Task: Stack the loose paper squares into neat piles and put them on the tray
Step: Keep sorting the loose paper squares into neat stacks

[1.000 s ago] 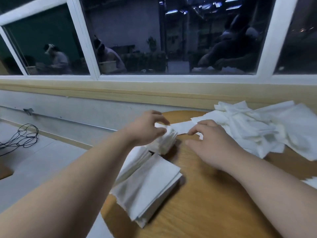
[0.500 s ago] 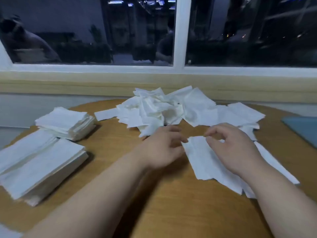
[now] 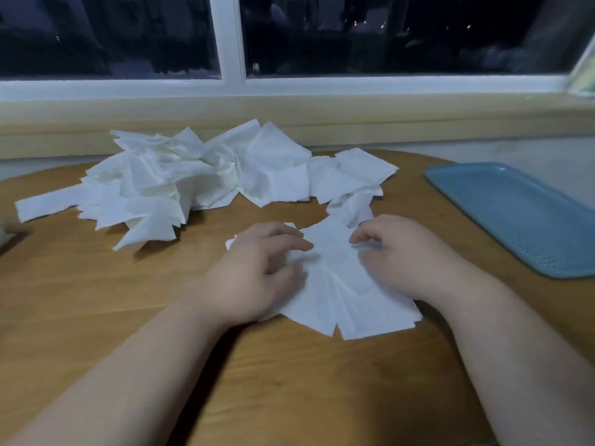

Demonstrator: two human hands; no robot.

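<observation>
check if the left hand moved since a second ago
Yes. It went rightward: the left hand was on a stack left of the loose heap, and now is on the fanned sheets in front of that heap.

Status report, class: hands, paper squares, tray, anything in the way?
Gripping fanned paper squares: left hand, right hand. Loose heap unsorted behind. Blue tray at right, no paper visible on it, path unobstructed.

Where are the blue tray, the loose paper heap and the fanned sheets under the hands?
blue tray (image 3: 515,217), head view, its bare floor.
loose paper heap (image 3: 167,181), head view, heap's middle.
fanned sheets (image 3: 335,278), head view, exposed middle.
</observation>
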